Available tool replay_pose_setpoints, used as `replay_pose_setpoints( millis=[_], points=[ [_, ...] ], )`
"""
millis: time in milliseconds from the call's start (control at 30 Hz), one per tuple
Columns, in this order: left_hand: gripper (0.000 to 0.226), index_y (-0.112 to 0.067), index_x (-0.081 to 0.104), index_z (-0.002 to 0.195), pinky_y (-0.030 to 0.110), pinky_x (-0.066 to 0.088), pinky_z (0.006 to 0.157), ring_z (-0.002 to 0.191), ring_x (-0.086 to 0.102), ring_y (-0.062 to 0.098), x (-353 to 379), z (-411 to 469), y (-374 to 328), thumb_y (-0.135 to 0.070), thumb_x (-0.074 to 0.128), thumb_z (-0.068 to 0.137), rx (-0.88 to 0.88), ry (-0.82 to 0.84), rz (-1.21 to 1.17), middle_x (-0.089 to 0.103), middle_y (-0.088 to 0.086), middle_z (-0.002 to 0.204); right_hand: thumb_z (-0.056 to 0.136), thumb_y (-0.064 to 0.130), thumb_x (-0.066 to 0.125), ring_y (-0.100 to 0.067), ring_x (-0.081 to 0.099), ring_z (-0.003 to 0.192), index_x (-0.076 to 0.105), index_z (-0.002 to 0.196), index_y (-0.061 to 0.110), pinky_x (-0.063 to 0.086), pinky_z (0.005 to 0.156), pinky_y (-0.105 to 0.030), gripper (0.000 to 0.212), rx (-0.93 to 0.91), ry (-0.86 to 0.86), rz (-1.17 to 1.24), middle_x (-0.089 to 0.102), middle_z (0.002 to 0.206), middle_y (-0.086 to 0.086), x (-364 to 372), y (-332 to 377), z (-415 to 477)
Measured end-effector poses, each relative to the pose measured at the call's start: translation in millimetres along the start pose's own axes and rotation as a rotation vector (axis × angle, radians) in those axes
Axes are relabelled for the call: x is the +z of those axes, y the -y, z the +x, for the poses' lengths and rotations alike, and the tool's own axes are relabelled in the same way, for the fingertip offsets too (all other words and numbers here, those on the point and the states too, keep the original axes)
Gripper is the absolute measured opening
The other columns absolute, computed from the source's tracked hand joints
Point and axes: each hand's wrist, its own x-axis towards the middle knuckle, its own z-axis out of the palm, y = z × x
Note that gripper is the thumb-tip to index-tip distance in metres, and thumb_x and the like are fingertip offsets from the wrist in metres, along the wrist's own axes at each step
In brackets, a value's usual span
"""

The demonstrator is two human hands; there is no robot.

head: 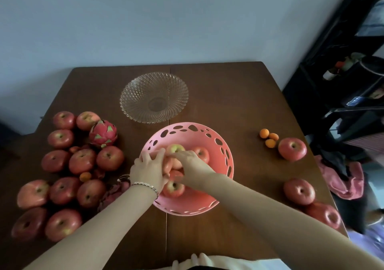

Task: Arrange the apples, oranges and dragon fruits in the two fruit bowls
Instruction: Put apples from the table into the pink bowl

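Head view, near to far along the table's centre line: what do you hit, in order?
pink bowl with apples, both hands inside it (left hand, right hand) → empty glass bowl → far table edge → wall

- Setting: a home, likely dining area.
- Wooden table against plain pale wall.
- Dark cluttered shelf unit at right, holding bottles.
- Pink cloth heaped beside table.
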Motion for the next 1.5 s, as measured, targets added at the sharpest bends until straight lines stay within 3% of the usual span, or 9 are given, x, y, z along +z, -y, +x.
replay_pose_setpoints(
  millis=[133, 300, 433, 567, 667, 833, 1000, 1267, 1500],
  points=[
    [0.084, -0.011, 0.068, 0.101, 0.036, 0.050, 0.062, 0.074, 0.059, 0.036, 9, 4, -2, -0.031, 0.090, 0.023, 0.030, -0.140, 0.168, 0.063, 0.025, 0.081, 0.082, 0.018, 0.062, -0.024, 0.038, 0.129, 0.054, 0.126, 0.014, 0.024, 0.107, -0.027, 0.045, 0.014, -0.125, -0.020, 0.051, 0.134, -0.006, -27, -24, -31],
    [0.087, 0.001, 0.066, 0.093, 0.045, 0.050, 0.061, 0.064, 0.060, 0.043, 25, 7, -3, -0.015, 0.089, 0.011, 0.037, -0.164, 0.144, 0.058, 0.037, 0.074, 0.088, 0.019, 0.054, -0.021, 0.044, 0.121, 0.056, 0.123, 0.019, 0.040, 0.099, -0.033, 0.035, 0.328, -0.338, -0.164, 0.053, 0.129, -0.003, -60, -88, -87],
    [0.089, 0.009, 0.063, 0.092, 0.047, 0.051, 0.060, 0.064, 0.061, 0.047, 35, 7, -5, -0.009, 0.087, 0.008, 0.053, -0.160, 0.109, 0.056, 0.041, 0.076, 0.082, 0.032, 0.061, -0.034, 0.038, 0.123, 0.038, 0.134, 0.025, 0.037, 0.102, -0.043, 0.057, 0.852, -0.045, -0.458, 0.036, 0.134, -0.013, -62, -147, -119],
    [0.085, 0.012, 0.062, 0.093, 0.052, 0.051, 0.056, 0.067, 0.061, 0.054, 39, 10, -6, -0.001, 0.086, 0.012, 0.057, -0.134, 0.077, 0.058, 0.044, 0.086, 0.082, 0.016, 0.059, -0.039, 0.034, 0.125, 0.036, 0.136, 0.030, 0.045, 0.096, -0.050, 0.061, 0.998, 0.070, -0.442, 0.029, 0.137, -0.011, -45, -177, -127],
    [0.086, 0.008, 0.061, 0.099, 0.052, 0.052, 0.058, 0.077, 0.062, 0.054, 25, 8, -7, -0.009, 0.089, 0.020, 0.034, -0.101, 0.114, 0.060, 0.040, 0.096, 0.079, 0.015, 0.064, -0.034, 0.038, 0.118, 0.040, 0.132, 0.024, 0.052, 0.086, -0.043, 0.058, 0.981, 0.001, -0.428, 0.037, 0.129, -0.007, -48, -179, -127],
    [0.072, -0.018, 0.021, 0.143, 0.043, 0.035, 0.102, 0.134, 0.031, 0.036, 19, 1, 2, -0.031, 0.059, 0.083, 0.051, -0.079, -0.003, 0.023, 0.014, 0.150, 0.067, 0.034, 0.076, -0.028, 0.045, 0.109, 0.033, 0.133, 0.017, 0.048, 0.078, -0.035, 0.080, 0.635, -0.323, -0.177, 0.049, 0.124, -0.001, -66, -113, -110],
    [0.074, -0.029, 0.023, 0.144, 0.043, 0.041, 0.098, 0.133, 0.033, 0.032, 16, -2, 22, -0.026, 0.062, 0.081, 0.108, -0.042, -0.160, 0.021, 0.009, 0.151, 0.062, 0.038, 0.076, -0.021, 0.039, 0.110, 0.040, 0.125, 0.028, 0.039, 0.093, -0.031, 0.074, 0.212, -0.222, 0.094, 0.045, 0.115, -0.001, -46, -18, -78],
    [0.042, -0.006, 0.059, 0.116, 0.023, 0.033, 0.099, 0.120, 0.048, 0.025, 13, -16, 42, 0.010, 0.056, 0.077, 0.097, -0.262, -0.679, 0.048, 0.012, 0.128, 0.067, 0.039, 0.076, -0.035, 0.052, 0.109, 0.034, 0.136, 0.027, 0.047, 0.091, -0.036, 0.082, 0.134, 0.000, 0.037, 0.040, 0.127, -0.010, 30, 35, -32],
    [0.043, -0.022, 0.060, 0.115, 0.028, 0.043, 0.094, 0.108, 0.052, 0.018, 17, -46, 32, -0.023, 0.073, 0.074, 0.172, -0.044, -0.585, 0.053, 0.002, 0.113, 0.063, 0.035, 0.080, -0.024, 0.047, 0.120, 0.037, 0.131, 0.019, 0.043, 0.101, -0.034, 0.082, 0.178, -0.004, 0.182, 0.045, 0.128, -0.005, 40, 29, -35]
  ],
)
